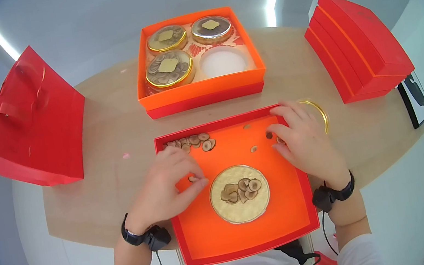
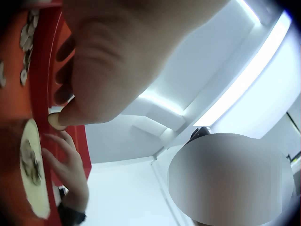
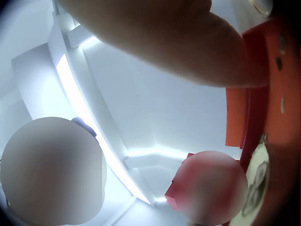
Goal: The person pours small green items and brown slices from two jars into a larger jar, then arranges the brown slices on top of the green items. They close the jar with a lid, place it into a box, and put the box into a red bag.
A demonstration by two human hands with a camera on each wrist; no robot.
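The left hand [image 1: 167,181] is over the left side of the orange tray [image 1: 202,247], pinching a small brown-edged dried slice [image 1: 193,179] between thumb and fingertips. Over the tray's right wall, the right hand [image 1: 307,139] has its thumb and index finger apart. A dark slice [image 1: 269,135] shows right at its index fingertip. Its other fingers are partly hidden in the right wrist view. Between the hands, a round gold pad [image 1: 242,216] lies in the tray with several overlapping slices [image 1: 243,189] on it. More slices [image 1: 205,139] cluster at the tray's far left corner.
Behind the tray, an orange box [image 1: 203,92] holds three round jars [image 1: 169,68] and one vacant round recess [image 1: 223,61]. A gold ring lid [image 1: 323,115] lies beyond the right hand. Red bag [image 1: 33,122] stands left; red boxes [image 1: 359,48] stand right.
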